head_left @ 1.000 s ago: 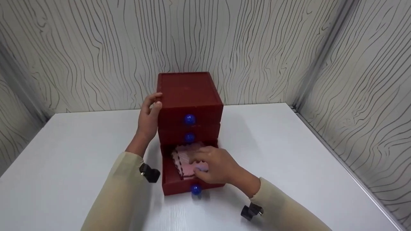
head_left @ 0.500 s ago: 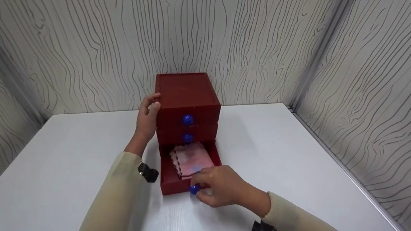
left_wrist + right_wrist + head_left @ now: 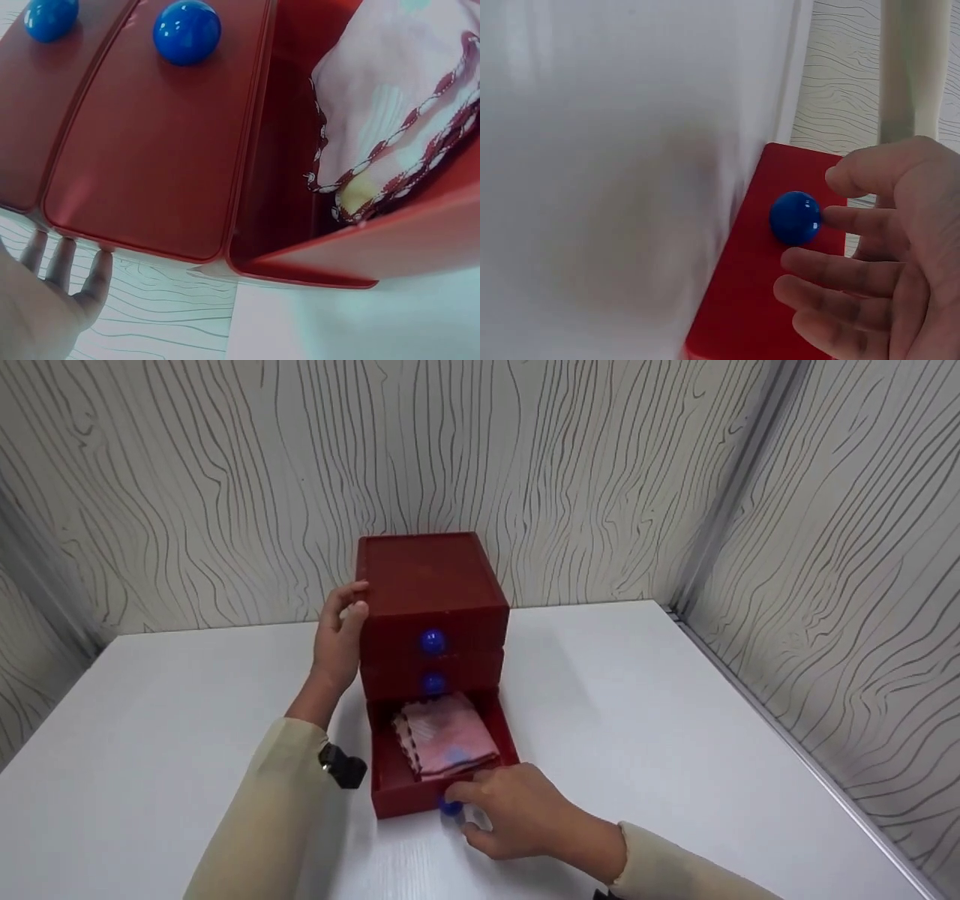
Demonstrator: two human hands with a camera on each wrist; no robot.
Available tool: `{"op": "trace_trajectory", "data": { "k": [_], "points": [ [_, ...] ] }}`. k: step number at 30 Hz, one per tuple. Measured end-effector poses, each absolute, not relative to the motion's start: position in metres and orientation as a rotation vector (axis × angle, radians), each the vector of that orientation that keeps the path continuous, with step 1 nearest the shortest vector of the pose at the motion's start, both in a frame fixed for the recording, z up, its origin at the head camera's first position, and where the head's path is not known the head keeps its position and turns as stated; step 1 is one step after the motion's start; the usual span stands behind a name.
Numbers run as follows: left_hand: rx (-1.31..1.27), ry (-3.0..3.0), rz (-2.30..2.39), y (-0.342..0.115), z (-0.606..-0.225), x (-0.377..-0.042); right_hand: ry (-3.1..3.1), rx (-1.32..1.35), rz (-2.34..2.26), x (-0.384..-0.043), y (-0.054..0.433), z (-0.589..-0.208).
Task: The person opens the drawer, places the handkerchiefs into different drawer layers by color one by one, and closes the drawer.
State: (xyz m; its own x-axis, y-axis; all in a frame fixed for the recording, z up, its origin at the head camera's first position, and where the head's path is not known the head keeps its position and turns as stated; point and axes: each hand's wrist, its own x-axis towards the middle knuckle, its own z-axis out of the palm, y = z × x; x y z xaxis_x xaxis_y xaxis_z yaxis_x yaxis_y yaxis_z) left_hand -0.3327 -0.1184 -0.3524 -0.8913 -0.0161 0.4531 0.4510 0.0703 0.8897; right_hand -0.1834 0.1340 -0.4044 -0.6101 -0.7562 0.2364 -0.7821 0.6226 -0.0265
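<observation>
A small red cabinet (image 3: 427,574) has three drawers with blue knobs, and its bottom drawer (image 3: 405,801) is pulled out. Inside that drawer lies a folded pink handkerchief (image 3: 446,739) with a dark-and-white braided edge. My left hand (image 3: 336,649) rests against the cabinet's left side, fingertips at the wall in the left wrist view. In front of the bottom drawer is my right hand (image 3: 521,810), its forefinger at the blue bottom knob (image 3: 795,217). The thumb stands apart from the knob, and the other fingers are loosely bent beside it.
The cabinet stands on a white table (image 3: 637,720), close to the wood-grain patterned back wall (image 3: 585,487). A second patterned panel (image 3: 847,585) rises along the right edge. The upper knob (image 3: 433,642) and middle knob (image 3: 433,683) sit on closed drawers.
My right hand has left the handkerchief and come forward and down to the bottom knob. The left hand stays at the cabinet's side. The drawer remains pulled out.
</observation>
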Motion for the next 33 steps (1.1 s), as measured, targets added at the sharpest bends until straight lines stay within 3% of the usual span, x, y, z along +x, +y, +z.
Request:
{"op": "trace_trajectory", "data": {
  "k": [24,33],
  "points": [
    [-0.425,-1.995,-1.901,-0.117,-0.351,-0.332,-2.600,1.227,0.187,-0.192,0.120,-0.419],
    [-0.445,-2.027,-1.862,-0.113,-0.333,-0.309,-2.541,1.229,0.228,-0.197,0.119,-0.419]
  ]
}}
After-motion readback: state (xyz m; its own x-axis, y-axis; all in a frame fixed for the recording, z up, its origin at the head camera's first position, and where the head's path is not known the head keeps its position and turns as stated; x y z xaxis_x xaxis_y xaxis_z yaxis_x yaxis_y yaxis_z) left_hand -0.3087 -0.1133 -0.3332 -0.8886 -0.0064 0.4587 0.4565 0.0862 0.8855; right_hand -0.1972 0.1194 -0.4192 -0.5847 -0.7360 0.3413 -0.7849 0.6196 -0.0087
